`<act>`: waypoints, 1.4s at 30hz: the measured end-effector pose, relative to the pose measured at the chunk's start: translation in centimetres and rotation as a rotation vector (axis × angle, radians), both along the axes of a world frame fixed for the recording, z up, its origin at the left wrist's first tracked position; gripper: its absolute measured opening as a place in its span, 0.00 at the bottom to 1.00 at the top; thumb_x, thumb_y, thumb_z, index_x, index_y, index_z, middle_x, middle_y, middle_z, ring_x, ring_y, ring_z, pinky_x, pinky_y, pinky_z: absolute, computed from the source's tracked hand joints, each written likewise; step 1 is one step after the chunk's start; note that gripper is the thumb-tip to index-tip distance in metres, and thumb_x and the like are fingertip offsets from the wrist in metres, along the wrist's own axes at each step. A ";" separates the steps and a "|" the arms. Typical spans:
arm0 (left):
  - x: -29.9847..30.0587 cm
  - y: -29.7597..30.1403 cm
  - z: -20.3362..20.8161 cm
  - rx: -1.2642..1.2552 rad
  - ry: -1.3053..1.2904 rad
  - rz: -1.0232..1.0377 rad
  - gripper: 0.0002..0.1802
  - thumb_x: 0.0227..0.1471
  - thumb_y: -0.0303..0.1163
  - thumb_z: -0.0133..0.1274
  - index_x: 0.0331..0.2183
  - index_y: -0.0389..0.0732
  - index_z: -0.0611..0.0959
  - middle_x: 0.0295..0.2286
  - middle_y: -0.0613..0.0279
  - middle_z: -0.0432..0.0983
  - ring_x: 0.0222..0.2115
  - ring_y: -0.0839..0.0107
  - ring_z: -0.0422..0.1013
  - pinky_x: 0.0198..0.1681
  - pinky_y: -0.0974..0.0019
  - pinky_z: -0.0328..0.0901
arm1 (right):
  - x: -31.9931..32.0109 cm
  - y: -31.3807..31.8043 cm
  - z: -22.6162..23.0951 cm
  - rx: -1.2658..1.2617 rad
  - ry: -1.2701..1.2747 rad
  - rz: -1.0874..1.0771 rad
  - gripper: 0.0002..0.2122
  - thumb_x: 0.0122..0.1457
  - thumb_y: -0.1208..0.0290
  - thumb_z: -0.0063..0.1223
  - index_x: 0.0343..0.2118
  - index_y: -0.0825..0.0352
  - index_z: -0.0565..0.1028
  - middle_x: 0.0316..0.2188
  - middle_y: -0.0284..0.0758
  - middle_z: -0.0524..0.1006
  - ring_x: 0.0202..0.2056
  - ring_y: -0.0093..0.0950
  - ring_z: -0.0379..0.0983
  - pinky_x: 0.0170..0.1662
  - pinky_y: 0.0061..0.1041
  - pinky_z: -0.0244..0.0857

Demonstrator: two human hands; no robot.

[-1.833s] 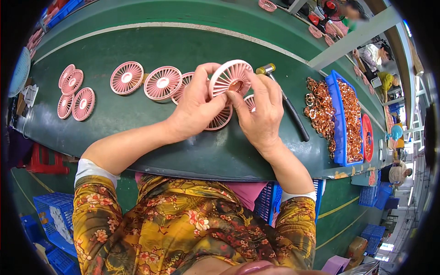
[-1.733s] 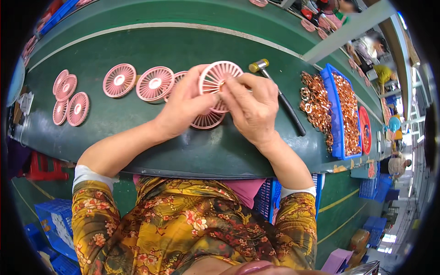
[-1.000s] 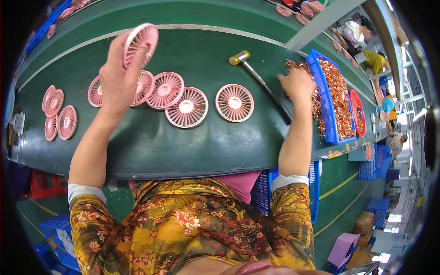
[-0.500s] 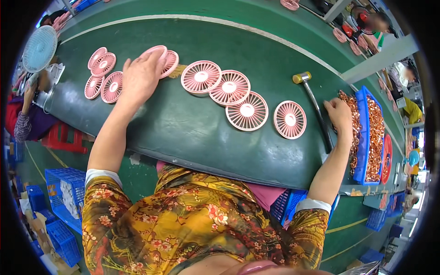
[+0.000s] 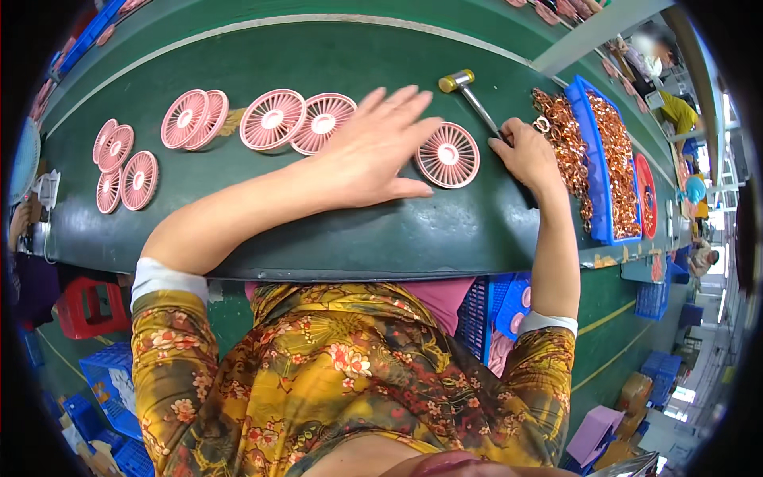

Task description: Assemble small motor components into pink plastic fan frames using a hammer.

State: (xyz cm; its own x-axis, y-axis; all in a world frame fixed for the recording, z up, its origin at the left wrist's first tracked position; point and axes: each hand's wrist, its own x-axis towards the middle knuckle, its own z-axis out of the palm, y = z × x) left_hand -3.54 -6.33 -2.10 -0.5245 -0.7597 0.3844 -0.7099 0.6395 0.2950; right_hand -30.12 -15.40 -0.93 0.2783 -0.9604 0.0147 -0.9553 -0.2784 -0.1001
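Observation:
My left hand is spread flat, fingers apart, over the row of pink round fan grilles. It hides most of what lies under it. A fan grille shows partly beside its wrist, overlapping another grille. Just right of its fingertips a single fan grille lies flat on the table. My right hand is closed around the dark grip of a hammer, thumb on one side and fingers on the other. The hammer's yellow-ended head points away, and the hand covers much of the grip.
More fan grilles lie at the left and farther back on the green table. A heap of copper-coloured rings borders my right hand, beside a blue tray full of them. Behind that stands a red basin.
My left hand has moved right, from the left-hand grilles to near the single one, and its fingers have spread. My right hand has shifted slightly left onto the hammer. The view has turned right.

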 end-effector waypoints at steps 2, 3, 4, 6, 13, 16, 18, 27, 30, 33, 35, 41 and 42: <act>-2.3 -1.6 -0.9 0.014 -0.042 -0.029 0.51 0.40 0.50 0.63 0.60 0.37 0.59 0.59 0.41 0.54 0.62 0.49 0.48 0.64 0.46 0.43 | -1.0 1.8 -0.3 -0.041 -0.026 -0.077 0.16 0.53 0.57 0.57 0.32 0.68 0.73 0.30 0.46 0.76 0.35 0.45 0.74 0.38 0.43 0.66; -3.1 -2.4 -1.3 0.071 -0.035 -0.042 0.52 0.40 0.49 0.64 0.60 0.37 0.58 0.58 0.40 0.55 0.62 0.49 0.49 0.64 0.46 0.43 | -1.9 2.2 -1.6 -0.136 -0.052 -0.062 0.16 0.54 0.57 0.56 0.30 0.68 0.72 0.28 0.46 0.76 0.32 0.45 0.74 0.36 0.43 0.65; -3.8 -3.1 -1.7 0.129 -0.029 -0.056 0.53 0.39 0.49 0.65 0.60 0.37 0.57 0.57 0.40 0.57 0.62 0.49 0.49 0.64 0.46 0.43 | -2.7 2.7 -2.8 -0.241 -0.061 -0.040 0.16 0.55 0.57 0.56 0.29 0.68 0.72 0.27 0.46 0.76 0.32 0.45 0.74 0.35 0.43 0.65; -4.4 -3.5 -1.8 0.213 0.044 -0.049 0.56 0.37 0.46 0.67 0.60 0.37 0.55 0.53 0.41 0.63 0.57 0.50 0.58 0.63 0.45 0.46 | -3.0 4.4 -2.9 -0.367 -0.116 -0.051 0.14 0.58 0.60 0.53 0.27 0.69 0.72 0.24 0.45 0.75 0.29 0.47 0.73 0.33 0.43 0.65; -4.4 -3.6 -1.4 0.322 0.135 -0.024 0.60 0.36 0.45 0.67 0.61 0.37 0.49 0.45 0.40 0.70 0.50 0.49 0.66 0.62 0.45 0.49 | -3.8 13.6 3.8 0.012 -0.974 -0.235 0.10 0.67 0.69 0.39 0.40 0.68 0.73 0.18 0.25 0.67 0.20 0.10 0.60 0.22 0.13 0.53; -4.7 -3.7 -1.3 0.338 0.143 -0.024 0.61 0.35 0.45 0.68 0.61 0.37 0.48 0.44 0.40 0.71 0.50 0.48 0.67 0.63 0.46 0.48 | -3.6 15.9 2.1 -0.048 -0.989 -0.251 0.13 0.66 0.69 0.39 0.48 0.69 0.70 0.21 0.28 0.67 0.21 0.14 0.61 0.23 0.15 0.57; -5.0 -3.8 -1.5 0.350 0.155 -0.040 0.61 0.35 0.45 0.68 0.61 0.37 0.48 0.44 0.39 0.71 0.50 0.48 0.67 0.63 0.46 0.47 | -4.8 15.0 -1.7 -0.238 -0.278 0.193 0.15 0.65 0.69 0.42 0.52 0.71 0.68 0.33 0.45 0.77 0.32 0.41 0.77 0.32 0.33 0.67; -4.6 -3.8 -1.5 0.393 0.202 0.011 0.62 0.36 0.48 0.67 0.62 0.39 0.46 0.49 0.44 0.70 0.54 0.48 0.64 0.65 0.47 0.43 | -2.4 14.0 0.5 -0.346 -0.402 0.260 0.15 0.64 0.73 0.40 0.53 0.66 0.68 0.30 0.47 0.78 0.28 0.44 0.76 0.33 0.36 0.69; -3.3 -3.7 -1.4 0.255 0.155 -0.005 0.61 0.36 0.51 0.66 0.63 0.39 0.50 0.56 0.43 0.61 0.58 0.48 0.56 0.65 0.45 0.40 | -1.8 13.1 1.0 0.141 -0.359 -0.016 0.15 0.63 0.65 0.45 0.52 0.60 0.69 0.28 0.52 0.76 0.31 0.53 0.73 0.34 0.47 0.66; 0.7 -1.6 0.3 0.077 -0.053 -0.112 0.63 0.32 0.52 0.68 0.63 0.41 0.51 0.57 0.41 0.58 0.62 0.46 0.46 0.65 0.42 0.37 | -2.5 14.7 2.5 0.193 -0.508 -0.022 0.15 0.63 0.70 0.45 0.52 0.64 0.70 0.32 0.51 0.77 0.34 0.52 0.73 0.34 0.35 0.69; 3.9 -0.7 1.1 0.092 -0.142 -0.133 0.64 0.30 0.49 0.69 0.63 0.45 0.52 0.56 0.42 0.60 0.62 0.47 0.47 0.65 0.42 0.37 | -3.4 16.2 2.6 0.292 -0.571 0.031 0.14 0.63 0.72 0.45 0.51 0.65 0.71 0.36 0.47 0.78 0.32 0.41 0.77 0.36 0.28 0.68; 4.3 -0.3 0.1 0.047 -0.112 -0.088 0.58 0.31 0.50 0.69 0.60 0.43 0.58 0.49 0.44 0.68 0.58 0.49 0.57 0.64 0.40 0.39 | -3.4 15.7 0.3 0.215 -0.569 -0.038 0.14 0.63 0.72 0.46 0.52 0.65 0.72 0.22 0.37 0.74 0.21 0.21 0.67 0.28 0.22 0.64; 3.6 -0.4 -0.3 0.045 -0.080 -0.074 0.58 0.31 0.51 0.69 0.60 0.43 0.59 0.48 0.43 0.69 0.57 0.49 0.59 0.64 0.40 0.40 | -2.8 15.6 1.1 0.176 -0.597 -0.063 0.14 0.63 0.73 0.46 0.52 0.65 0.72 0.21 0.35 0.72 0.20 0.20 0.66 0.27 0.21 0.63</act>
